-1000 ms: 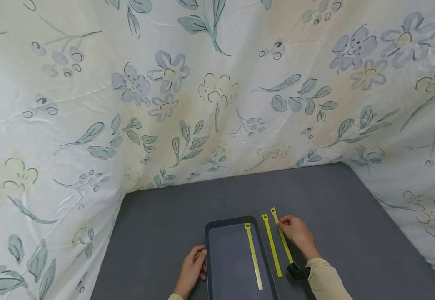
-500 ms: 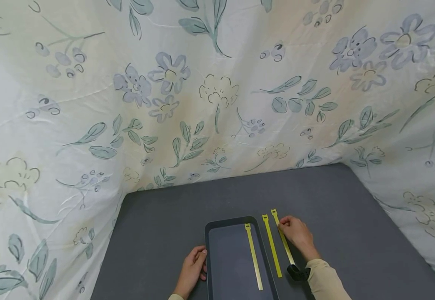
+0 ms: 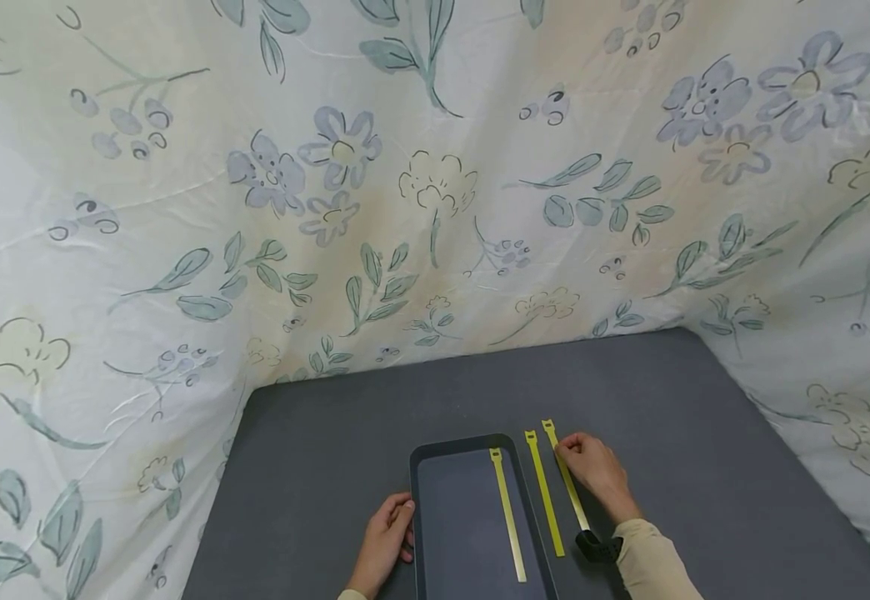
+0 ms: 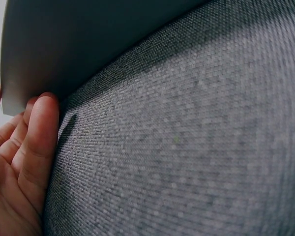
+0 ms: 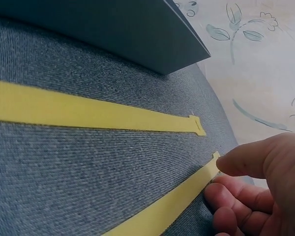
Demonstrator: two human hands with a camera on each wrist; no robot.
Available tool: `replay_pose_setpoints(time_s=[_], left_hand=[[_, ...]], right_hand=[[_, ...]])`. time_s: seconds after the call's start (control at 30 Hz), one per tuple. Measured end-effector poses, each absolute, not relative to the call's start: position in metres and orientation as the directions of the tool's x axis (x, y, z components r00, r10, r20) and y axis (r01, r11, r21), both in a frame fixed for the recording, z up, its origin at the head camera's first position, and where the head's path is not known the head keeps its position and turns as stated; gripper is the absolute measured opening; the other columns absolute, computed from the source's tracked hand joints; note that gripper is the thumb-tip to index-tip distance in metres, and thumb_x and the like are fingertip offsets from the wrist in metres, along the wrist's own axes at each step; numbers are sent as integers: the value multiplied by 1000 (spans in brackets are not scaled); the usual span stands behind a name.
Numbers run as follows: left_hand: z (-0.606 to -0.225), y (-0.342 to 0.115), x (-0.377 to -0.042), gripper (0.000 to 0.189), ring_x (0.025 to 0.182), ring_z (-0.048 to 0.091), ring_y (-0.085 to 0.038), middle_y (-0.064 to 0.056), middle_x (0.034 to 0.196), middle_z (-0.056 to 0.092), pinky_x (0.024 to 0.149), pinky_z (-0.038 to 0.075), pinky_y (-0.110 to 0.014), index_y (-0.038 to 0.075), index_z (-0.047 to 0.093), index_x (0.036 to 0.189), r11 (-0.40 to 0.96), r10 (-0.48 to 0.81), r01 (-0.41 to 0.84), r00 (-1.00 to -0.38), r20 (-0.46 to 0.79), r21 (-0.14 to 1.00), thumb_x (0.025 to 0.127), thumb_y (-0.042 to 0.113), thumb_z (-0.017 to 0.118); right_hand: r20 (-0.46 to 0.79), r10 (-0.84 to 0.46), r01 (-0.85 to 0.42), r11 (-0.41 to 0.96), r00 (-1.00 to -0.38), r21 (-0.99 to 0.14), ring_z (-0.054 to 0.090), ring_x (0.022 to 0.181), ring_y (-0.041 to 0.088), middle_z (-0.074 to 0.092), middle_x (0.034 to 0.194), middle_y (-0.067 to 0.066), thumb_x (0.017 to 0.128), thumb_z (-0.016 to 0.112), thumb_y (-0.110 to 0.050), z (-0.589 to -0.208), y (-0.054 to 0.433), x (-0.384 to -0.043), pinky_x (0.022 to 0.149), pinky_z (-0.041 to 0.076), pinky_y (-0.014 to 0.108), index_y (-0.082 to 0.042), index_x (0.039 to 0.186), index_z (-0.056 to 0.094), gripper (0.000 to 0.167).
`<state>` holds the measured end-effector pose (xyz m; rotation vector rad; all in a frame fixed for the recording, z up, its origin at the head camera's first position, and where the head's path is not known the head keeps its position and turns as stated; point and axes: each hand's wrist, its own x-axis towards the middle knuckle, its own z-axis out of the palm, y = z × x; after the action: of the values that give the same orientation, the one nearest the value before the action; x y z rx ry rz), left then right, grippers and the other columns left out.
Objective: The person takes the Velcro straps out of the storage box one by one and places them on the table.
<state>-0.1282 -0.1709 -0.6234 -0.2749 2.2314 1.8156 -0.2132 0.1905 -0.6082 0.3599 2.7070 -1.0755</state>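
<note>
Right of centre at the bottom of the head view, the right hand [image 3: 596,471] has its grip pinched on the outer yellow strap [image 3: 570,486] near the notched head; the long axis runs down and slightly rightward. The tray [image 3: 415,554] lies leftward past a second strap [image 3: 545,493], and the left hand [image 3: 386,533], farther off, clasps the tray's left wall.

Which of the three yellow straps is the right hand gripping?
The rightmost strap: the right hand pinches it near its far end. The middle strap lies untouched on the table, the leftmost strap inside the tray.
</note>
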Motion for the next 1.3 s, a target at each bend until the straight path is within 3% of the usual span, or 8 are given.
replay_pose_setpoints(time_s=[0.27, 0.53, 0.8, 1.13, 1.3], left_hand=[[-624, -171, -128, 48, 61, 57, -11, -5, 78, 65, 47, 54, -28, -4, 56, 133, 202, 18, -299, -951, -309, 933, 105, 34, 55], [-624, -172, -127, 48, 62, 58, -12, -5, 79, 65, 47, 54, -28, -4, 56, 134, 198, 19, -310, -947, -320, 930, 105, 35, 55], [-623, -171, -125, 46, 62, 58, -12, -6, 80, 66, 47, 54, -28, -3, 57, 133, 190, 10, -312, -948, -319, 931, 105, 34, 55], [-623, -171, -127, 49, 62, 58, -12, -5, 80, 65, 47, 54, -28, -3, 55, 135, 193, 10, -319, -945, -327, 928, 105, 36, 54], [-622, -170, -127, 49, 62, 58, -12, -4, 80, 65, 47, 54, -28, -3, 55, 135, 192, 10, -320, -945, -328, 928, 105, 36, 54]], right_hand=[[-296, 135, 304, 693, -946, -654, 58, 74, 18, 68, 92, 5, 98, 58, -36, -608, 192, -215, 60, 40, 32, -9, 108, 70, 31], [-294, 117, 295, 664, -949, -687, 62, 82, 20, 70, 100, 9, 99, 58, -33, -609, 194, -216, 66, 48, 37, -5, 111, 69, 32], [-306, 112, 316, 535, -946, -783, 58, 69, 18, 67, 88, 9, 100, 57, -26, -605, 193, -216, 57, 48, 31, 1, 116, 65, 32], [-259, 36, 245, 467, -965, -850, 55, 66, 18, 68, 93, 16, 104, 56, -27, -568, 171, -215, 53, 46, 28, -1, 119, 64, 31], [-221, -11, 187, 496, -975, -848, 55, 65, 20, 68, 91, 15, 103, 58, -29, -551, 154, -212, 52, 45, 28, -5, 118, 66, 29]])
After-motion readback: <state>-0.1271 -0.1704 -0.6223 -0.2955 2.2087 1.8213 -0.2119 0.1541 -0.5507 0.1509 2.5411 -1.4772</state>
